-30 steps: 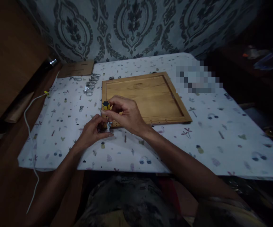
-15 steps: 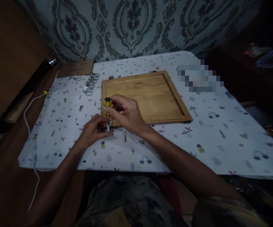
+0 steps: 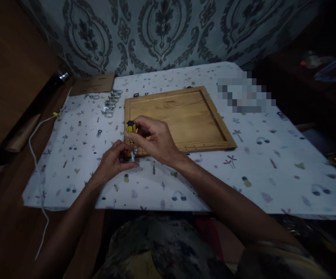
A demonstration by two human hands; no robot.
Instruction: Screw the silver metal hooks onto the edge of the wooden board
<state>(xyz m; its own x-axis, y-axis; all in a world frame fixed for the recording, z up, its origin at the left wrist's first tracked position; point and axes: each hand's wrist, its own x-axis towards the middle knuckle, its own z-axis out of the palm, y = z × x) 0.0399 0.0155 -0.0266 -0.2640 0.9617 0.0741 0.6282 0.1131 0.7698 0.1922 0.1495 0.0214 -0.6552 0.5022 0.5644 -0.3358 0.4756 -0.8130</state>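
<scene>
My right hand point(image 3: 159, 139) grips a short screwdriver point(image 3: 131, 126) with a yellow and black handle, thumb and fingers around it. The shaft points down to a small shiny metal latch point(image 3: 133, 155) at the near left corner of a framed wooden panel point(image 3: 175, 116). My left hand point(image 3: 115, 159) pinches the latch from the left, thumb on the near side and fingers by the panel's edge. Whether the screwdriver tip sits in a screw is too small to tell. Part of the panel's near edge is hidden behind my right hand.
Several similar metal latches point(image 3: 111, 101) lie beyond my left hand, near a brown cardboard piece point(image 3: 92, 84). A small dark metal part point(image 3: 99, 133) rests left of the panel. A white cable point(image 3: 37, 155) hangs over the left side of the patterned tablecloth point(image 3: 202, 186).
The screwdriver's handle has tipped very slightly left in my right hand. My left hand and the panel stay in place.
</scene>
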